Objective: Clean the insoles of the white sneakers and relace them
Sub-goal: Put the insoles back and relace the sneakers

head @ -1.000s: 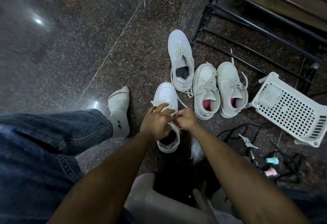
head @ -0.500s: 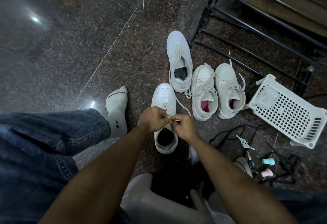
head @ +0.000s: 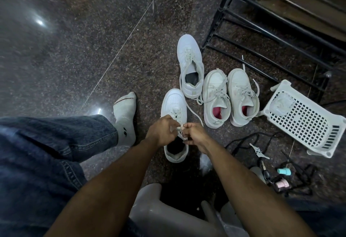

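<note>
A white sneaker (head: 173, 101) stands on the dark floor just ahead of me, toe pointing away. My left hand (head: 162, 130) and my right hand (head: 193, 133) meet over its tongue, and each pinches a part of its white lace (head: 179, 128). One loose lace end (head: 194, 114) trails off to the right. Its mate (head: 190, 64) stands further away with a dark insole showing. Two more white sneakers (head: 217, 94) (head: 243, 94) with pink insoles stand to the right, laces loose.
A white plastic basket (head: 303, 122) lies tipped at the right. A black metal rack (head: 277, 21) fills the upper right. Keys (head: 259, 151), black cords and small teal and pink items (head: 283, 172) lie at the lower right. My socked foot (head: 125, 116) rests at the left. A grey stool (head: 168, 218) is below.
Both hands have drawn together over the sneaker's tongue and shifted slightly with the lace. The sneaker and the other shoes have stayed in place.
</note>
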